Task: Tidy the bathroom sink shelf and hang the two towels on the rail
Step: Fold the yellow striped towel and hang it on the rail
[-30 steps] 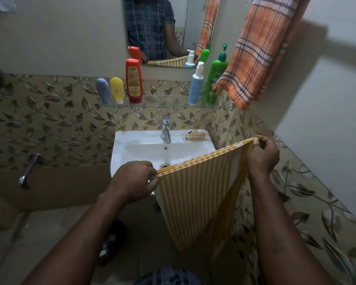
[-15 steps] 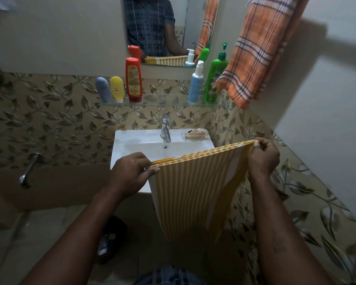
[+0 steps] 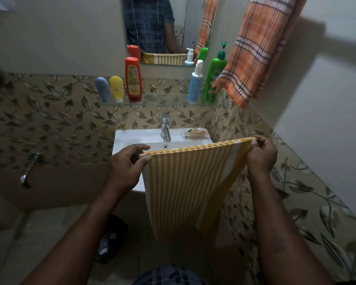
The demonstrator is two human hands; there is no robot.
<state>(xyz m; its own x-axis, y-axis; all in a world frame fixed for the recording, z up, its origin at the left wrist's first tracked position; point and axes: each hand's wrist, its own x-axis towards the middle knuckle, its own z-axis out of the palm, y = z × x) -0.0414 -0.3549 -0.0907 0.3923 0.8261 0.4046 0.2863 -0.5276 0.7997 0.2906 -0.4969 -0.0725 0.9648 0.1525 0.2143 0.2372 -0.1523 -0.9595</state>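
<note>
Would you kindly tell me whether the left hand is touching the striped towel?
Touching: the head view shows the left hand pinching a top corner of the striped towel.

Bottles (image 3: 133, 79) on shelf (image 3: 164, 99) above sink (image 3: 132, 138).

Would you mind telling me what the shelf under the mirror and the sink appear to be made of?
The shelf looks like clear glass: the leaf-patterned tiles show through it. The sink is probably glazed white ceramic, smooth and glossy with soft highlights.
</note>
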